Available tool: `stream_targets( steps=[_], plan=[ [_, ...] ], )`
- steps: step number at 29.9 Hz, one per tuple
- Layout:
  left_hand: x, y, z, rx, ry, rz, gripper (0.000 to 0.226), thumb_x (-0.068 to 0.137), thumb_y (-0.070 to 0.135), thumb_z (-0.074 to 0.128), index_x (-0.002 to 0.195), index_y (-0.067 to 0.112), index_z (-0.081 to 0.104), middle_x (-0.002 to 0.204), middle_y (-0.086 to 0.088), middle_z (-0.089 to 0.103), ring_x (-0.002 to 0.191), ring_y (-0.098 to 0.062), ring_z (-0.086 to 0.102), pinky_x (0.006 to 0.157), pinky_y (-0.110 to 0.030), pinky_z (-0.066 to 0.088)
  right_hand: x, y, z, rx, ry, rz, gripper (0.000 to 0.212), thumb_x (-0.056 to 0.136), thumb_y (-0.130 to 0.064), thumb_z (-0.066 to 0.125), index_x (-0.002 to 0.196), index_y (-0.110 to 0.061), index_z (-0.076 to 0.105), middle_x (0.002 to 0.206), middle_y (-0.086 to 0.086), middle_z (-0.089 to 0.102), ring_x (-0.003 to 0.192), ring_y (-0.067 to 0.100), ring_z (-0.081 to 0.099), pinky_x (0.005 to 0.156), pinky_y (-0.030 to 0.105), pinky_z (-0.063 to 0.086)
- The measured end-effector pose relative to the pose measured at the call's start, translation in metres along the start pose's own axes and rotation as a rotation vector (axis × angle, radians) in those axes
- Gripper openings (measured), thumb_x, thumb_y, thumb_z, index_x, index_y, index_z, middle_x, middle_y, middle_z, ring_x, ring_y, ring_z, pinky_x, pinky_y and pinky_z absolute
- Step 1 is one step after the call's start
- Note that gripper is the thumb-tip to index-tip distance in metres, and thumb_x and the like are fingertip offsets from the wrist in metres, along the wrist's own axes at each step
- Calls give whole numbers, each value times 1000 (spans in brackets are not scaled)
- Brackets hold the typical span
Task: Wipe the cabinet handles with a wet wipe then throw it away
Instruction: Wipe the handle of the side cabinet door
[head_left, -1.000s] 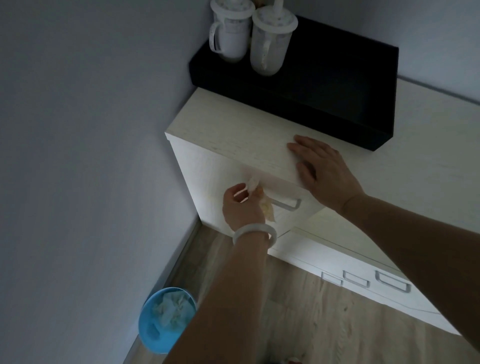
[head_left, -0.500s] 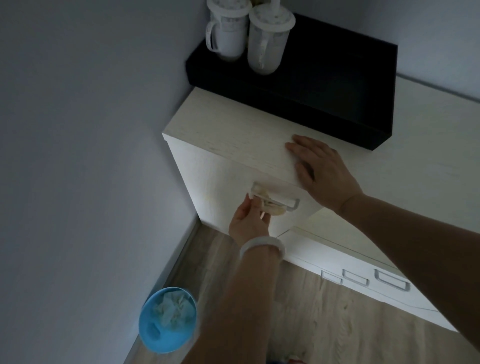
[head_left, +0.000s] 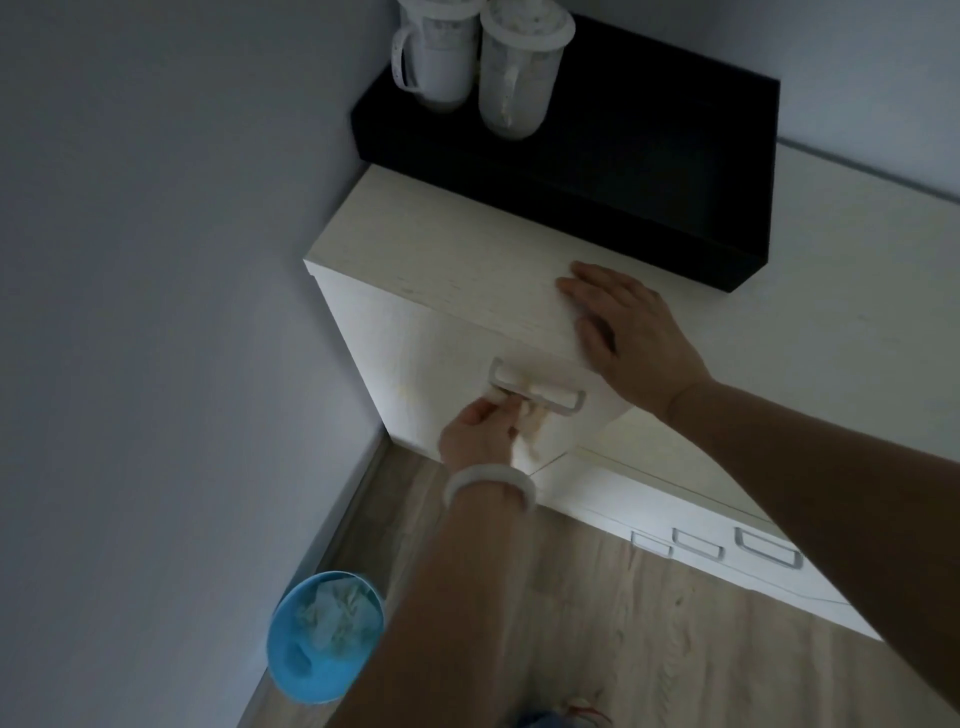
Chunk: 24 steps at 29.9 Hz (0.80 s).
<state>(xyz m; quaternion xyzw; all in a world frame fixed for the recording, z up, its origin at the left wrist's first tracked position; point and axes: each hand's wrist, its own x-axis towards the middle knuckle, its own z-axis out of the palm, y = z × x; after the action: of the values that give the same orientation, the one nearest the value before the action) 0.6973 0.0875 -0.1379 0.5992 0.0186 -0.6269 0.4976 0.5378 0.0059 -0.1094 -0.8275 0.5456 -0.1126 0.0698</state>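
Left hand (head_left: 480, 431) fingers clamp wipe (head_left: 530, 415) on handle (head_left: 537, 392) | right hand (head_left: 631, 338) flat, fingers together, atop cabinet (head_left: 441, 260) above handle

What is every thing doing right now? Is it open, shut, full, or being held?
left hand: pinches the wet wipe at the handle
wet wipe: crumpled, pressed on the handle
handle: being wiped
right hand: flat on the cabinet top
cabinet: door shut
blue bin: uncovered, crumpled paper inside
two cups: upright, lidded
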Motion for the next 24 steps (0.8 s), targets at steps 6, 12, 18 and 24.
stream_targets(
  steps=[6, 12, 18, 24],
  plan=[
    [-5, -1, 8, 65, -113, -55, 20, 77, -9, 69, 68, 8, 66, 64, -3, 69, 74, -20, 64, 68, -21, 54, -1, -1, -1, 1, 0, 5, 48, 98, -35, 33, 145, -26, 37, 153, -4, 34, 140, 17, 29, 115, 39, 24],
    [-2, 0, 5, -57, -41, -75, 26, 79, -6, 68, 105, -5, 64, 82, -12, 68, 75, -19, 65, 64, -17, 57, -1, 0, 0, 6, 2, 0, 45, 100, -30, 38, 146, -27, 36, 153, -4, 33, 141, 16, 27, 115, 36, 20],
    [2, 8, 1, 116, -97, -12, 4, 79, 1, 72, 80, 3, 69, 62, 0, 70, 69, -14, 65, 70, -20, 53, -1, -2, -1, 1, -2, 8, 47, 99, -35, 33, 145, -27, 37, 153, -4, 34, 141, 17, 28, 116, 39, 22],
    [1, 9, 5, 87, -69, -37, 14, 76, -1, 73, 88, 0, 67, 75, -7, 68, 69, -16, 66, 68, -20, 55, -1, -3, -2, 7, 4, 7, 48, 98, -34, 33, 145, -26, 37, 153, -4, 34, 140, 16, 28, 115, 39, 22]
  ],
)
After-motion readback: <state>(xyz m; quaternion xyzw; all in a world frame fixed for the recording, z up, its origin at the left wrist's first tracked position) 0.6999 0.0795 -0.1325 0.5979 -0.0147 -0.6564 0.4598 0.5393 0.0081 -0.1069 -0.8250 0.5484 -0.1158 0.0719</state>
